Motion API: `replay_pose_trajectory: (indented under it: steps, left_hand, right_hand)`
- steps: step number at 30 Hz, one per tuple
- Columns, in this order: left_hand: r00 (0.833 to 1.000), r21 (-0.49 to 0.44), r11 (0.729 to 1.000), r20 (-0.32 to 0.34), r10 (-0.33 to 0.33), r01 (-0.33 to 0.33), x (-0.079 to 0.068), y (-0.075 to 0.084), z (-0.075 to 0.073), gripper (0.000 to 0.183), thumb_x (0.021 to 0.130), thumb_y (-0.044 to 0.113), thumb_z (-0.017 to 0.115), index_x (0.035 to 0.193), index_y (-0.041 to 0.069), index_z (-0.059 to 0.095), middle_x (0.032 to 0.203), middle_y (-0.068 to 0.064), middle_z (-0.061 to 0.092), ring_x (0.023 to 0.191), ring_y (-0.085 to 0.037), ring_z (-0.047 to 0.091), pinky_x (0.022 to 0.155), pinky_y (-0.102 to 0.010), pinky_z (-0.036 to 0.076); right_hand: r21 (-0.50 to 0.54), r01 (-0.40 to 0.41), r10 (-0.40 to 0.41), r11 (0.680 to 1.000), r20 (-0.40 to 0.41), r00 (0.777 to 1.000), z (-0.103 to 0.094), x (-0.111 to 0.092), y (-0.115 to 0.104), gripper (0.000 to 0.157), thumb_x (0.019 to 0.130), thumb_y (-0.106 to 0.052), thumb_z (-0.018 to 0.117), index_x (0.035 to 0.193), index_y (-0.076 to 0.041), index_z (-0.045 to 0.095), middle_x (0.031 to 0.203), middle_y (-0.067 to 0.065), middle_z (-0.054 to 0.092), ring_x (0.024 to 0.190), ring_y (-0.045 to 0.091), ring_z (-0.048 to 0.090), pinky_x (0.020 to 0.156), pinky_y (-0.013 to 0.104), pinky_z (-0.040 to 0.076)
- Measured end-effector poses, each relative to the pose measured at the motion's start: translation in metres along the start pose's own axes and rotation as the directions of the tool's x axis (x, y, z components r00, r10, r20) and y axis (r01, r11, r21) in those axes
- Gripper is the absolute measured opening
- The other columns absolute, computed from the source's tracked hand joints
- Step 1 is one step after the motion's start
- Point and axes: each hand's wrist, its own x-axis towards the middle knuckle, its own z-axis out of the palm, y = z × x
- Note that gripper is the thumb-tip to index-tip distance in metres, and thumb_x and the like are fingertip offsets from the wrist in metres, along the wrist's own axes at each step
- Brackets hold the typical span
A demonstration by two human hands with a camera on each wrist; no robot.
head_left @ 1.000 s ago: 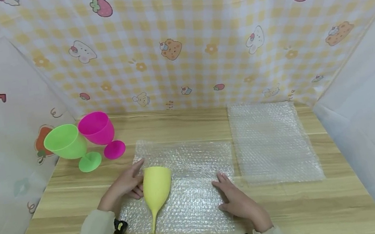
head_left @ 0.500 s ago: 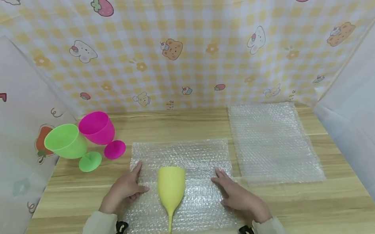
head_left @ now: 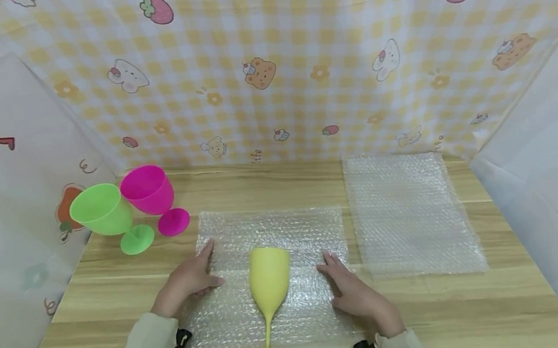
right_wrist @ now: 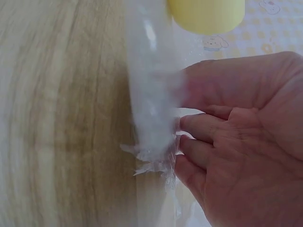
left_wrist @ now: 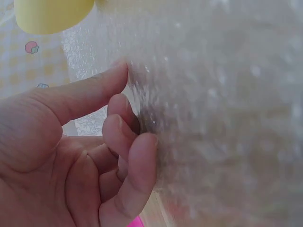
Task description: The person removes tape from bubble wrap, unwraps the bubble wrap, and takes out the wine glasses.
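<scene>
A yellow goblet (head_left: pixel 270 273) lies on its side on a sheet of bubble wrap (head_left: pixel 275 225), its rim pointing away and its foot just past the sheet's near edge. My left hand (head_left: pixel 189 280) rests at the left side of the sheet, index finger stretched forward and thumb pointing toward the goblet. In the left wrist view, the left fingertips touch the bubble wrap (left_wrist: pixel 213 118). At the sheet's right side my right hand (head_left: pixel 354 291) lies with fingers extended. The right wrist view has those fingers against the sheet's edge (right_wrist: pixel 154 109). Both hands are apart from the goblet.
Standing at the back left are a green goblet (head_left: pixel 105 213) and a pink goblet (head_left: pixel 150 192). A second bubble wrap sheet (head_left: pixel 410 215) lies flat on the right of the wooden table (head_left: pixel 437 306). Behind hangs a checked cloth (head_left: pixel 292 41); white cloth walls flank both sides.
The yellow goblet has shifted right, from beside my left hand to the middle of the sheet. My left thumb has come away from it. My right hand has barely moved.
</scene>
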Motion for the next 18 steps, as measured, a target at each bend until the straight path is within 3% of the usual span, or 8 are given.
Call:
replay_pose_trajectory:
  steps: [2, 4, 7, 8, 11, 14, 16, 18]
  left_hand:
    - [1.0, 0.031, 0.999, -0.006, 0.011, -0.011, -0.001, 0.0, 0.0, 0.098, 0.077, 0.019, 0.073, 0.149, 0.007, 0.008, 0.066, -0.011, 0.055, 0.054, -0.02, 0.052, 0.051, -0.033, 0.048]
    - [0.999, 0.081, 0.996, -0.021, 0.043, -0.042, -0.003, 0.001, 0.001, 0.096, 0.079, 0.021, 0.072, 0.149, 0.004, 0.009, 0.089, -0.025, 0.062, 0.069, -0.031, 0.061, 0.061, -0.042, 0.052]
    - [0.993, 0.144, 0.985, -0.053, 0.106, -0.097, -0.01, 0.004, 0.005, 0.091, 0.08, 0.022, 0.07, 0.147, -0.001, 0.012, 0.116, -0.033, 0.055, 0.09, -0.042, 0.06, 0.076, -0.05, 0.051]
    - [0.99, 0.143, 0.983, -0.06, 0.124, -0.115, -0.012, 0.006, 0.007, 0.089, 0.08, 0.022, 0.069, 0.146, -0.002, 0.015, 0.116, -0.032, 0.056, 0.09, -0.042, 0.06, 0.075, -0.051, 0.051]
    - [0.986, 0.04, 0.987, -0.056, 0.156, -0.154, -0.021, 0.012, 0.013, 0.073, 0.082, 0.02, 0.067, 0.14, -0.002, 0.03, 0.087, -0.017, 0.061, 0.072, -0.028, 0.058, 0.062, -0.04, 0.051]
    - [0.971, -0.088, 0.968, 0.016, 0.239, -0.237, -0.031, 0.018, 0.021, 0.045, 0.086, 0.021, 0.063, 0.122, -0.003, 0.049, 0.075, -0.004, 0.056, 0.065, -0.015, 0.051, 0.056, -0.027, 0.047]
    - [0.946, -0.174, 0.943, 0.11, 0.304, -0.283, -0.038, 0.021, 0.028, 0.032, 0.088, 0.022, 0.061, 0.108, -0.002, 0.056, 0.076, -0.003, 0.058, 0.065, -0.012, 0.052, 0.055, -0.023, 0.048]
    - [0.909, -0.267, 0.916, 0.214, 0.358, -0.298, -0.045, 0.024, 0.036, 0.025, 0.089, 0.023, 0.059, 0.1, 0.0, 0.06, 0.075, -0.004, 0.06, 0.063, -0.01, 0.053, 0.054, -0.021, 0.048]
  right_hand:
    - [0.005, -0.002, 0.002, 1.0, -0.002, 1.0, 0.0, 0.0, 0.0, 0.073, 0.073, 0.013, 0.059, 0.14, 0.004, 0.033, 0.154, 0.02, 0.004, 0.142, 0.04, 0.003, 0.112, 0.056, 0.01]
    - [0.008, -0.002, 0.002, 1.0, -0.004, 1.0, 0.0, -0.001, 0.001, 0.074, 0.072, 0.013, 0.06, 0.14, 0.004, 0.033, 0.154, 0.021, 0.004, 0.142, 0.04, 0.003, 0.112, 0.056, 0.01]
    - [0.005, 0.001, -0.001, 1.0, -0.003, 1.0, 0.001, 0.0, 0.002, 0.074, 0.072, 0.013, 0.06, 0.14, 0.004, 0.033, 0.154, 0.021, 0.004, 0.141, 0.04, 0.003, 0.112, 0.056, 0.011]
    - [0.003, 0.003, -0.003, 1.0, -0.002, 1.0, 0.001, 0.0, 0.002, 0.073, 0.073, 0.012, 0.06, 0.14, 0.004, 0.032, 0.154, 0.021, 0.004, 0.141, 0.04, 0.003, 0.112, 0.056, 0.011]
    - [-0.002, 0.009, -0.009, 1.0, 0.001, 1.0, 0.001, 0.001, 0.003, 0.073, 0.074, 0.012, 0.059, 0.141, 0.005, 0.032, 0.154, 0.021, 0.003, 0.142, 0.04, 0.002, 0.113, 0.055, 0.01]
    - [-0.005, 0.011, -0.011, 1.0, 0.0, 1.0, 0.001, 0.001, 0.004, 0.072, 0.074, 0.012, 0.059, 0.141, 0.005, 0.031, 0.154, 0.021, 0.003, 0.142, 0.039, 0.002, 0.113, 0.054, 0.01]
    - [-0.004, 0.01, -0.01, 1.0, -0.002, 1.0, 0.001, 0.001, 0.004, 0.072, 0.074, 0.012, 0.059, 0.141, 0.005, 0.032, 0.154, 0.021, 0.003, 0.142, 0.04, 0.003, 0.113, 0.054, 0.01]
    - [0.002, 0.009, -0.009, 1.0, -0.002, 1.0, 0.001, 0.001, 0.004, 0.072, 0.074, 0.012, 0.059, 0.141, 0.005, 0.032, 0.154, 0.021, 0.003, 0.142, 0.04, 0.002, 0.113, 0.054, 0.01]
